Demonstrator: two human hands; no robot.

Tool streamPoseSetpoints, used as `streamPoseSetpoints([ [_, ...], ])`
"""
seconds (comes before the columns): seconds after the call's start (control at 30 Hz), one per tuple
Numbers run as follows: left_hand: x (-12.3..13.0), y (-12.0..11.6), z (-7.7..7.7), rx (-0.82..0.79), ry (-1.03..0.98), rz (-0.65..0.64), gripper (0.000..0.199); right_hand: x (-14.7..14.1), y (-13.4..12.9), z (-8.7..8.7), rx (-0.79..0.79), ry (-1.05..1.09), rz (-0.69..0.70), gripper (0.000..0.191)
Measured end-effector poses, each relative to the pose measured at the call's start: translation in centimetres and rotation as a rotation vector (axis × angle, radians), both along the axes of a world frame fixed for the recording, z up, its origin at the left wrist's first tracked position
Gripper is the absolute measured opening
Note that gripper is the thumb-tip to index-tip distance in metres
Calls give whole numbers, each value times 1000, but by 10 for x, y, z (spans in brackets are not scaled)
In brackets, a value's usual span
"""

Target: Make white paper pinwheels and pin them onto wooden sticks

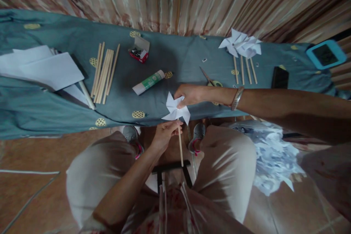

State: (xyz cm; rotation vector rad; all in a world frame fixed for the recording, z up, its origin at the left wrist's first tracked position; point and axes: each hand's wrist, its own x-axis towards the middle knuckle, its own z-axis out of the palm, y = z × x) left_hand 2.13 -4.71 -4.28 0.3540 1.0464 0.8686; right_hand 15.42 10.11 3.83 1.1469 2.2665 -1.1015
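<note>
A white paper pinwheel [172, 106] is at the front edge of the cloth-covered table, on the top end of a thin wooden stick [180, 145]. My left hand [165, 133] is closed round that stick just below the paper blades. My right hand [190, 94] pinches the pinwheel from above, its fingers at a blade and near the centre. The stick's lower end points down toward my lap. A green and white glue stick [149, 82] lies left of my right hand, and scissors [212, 81] lie to its right.
Loose wooden sticks [105, 75] and white paper sheets [52, 67] lie at the left. A small red box [139, 53] stands open at the back. Finished-looking pinwheels [242, 45], a black phone [280, 78] and a blue-framed device [326, 54] are at the right. Paper scraps [274, 157] are piled below.
</note>
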Motion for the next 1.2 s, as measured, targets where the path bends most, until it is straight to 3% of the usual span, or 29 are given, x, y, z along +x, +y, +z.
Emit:
streamPoseSetpoints([
  [0.23,5,-1,-3,2,-1,2,38,0,0,-3,-37,14,-74,5],
  [0.53,12,-1,1,-19,-43,18,42,-3,2,-1,-1,-6,-20,5],
  [0.83,-1,1,-3,21,10,-40,37,-10,3,8,12,-98,58,11],
  [1.2,-15,10,1,44,75,-109,36,-5,4,0,23,-40,67,5],
])
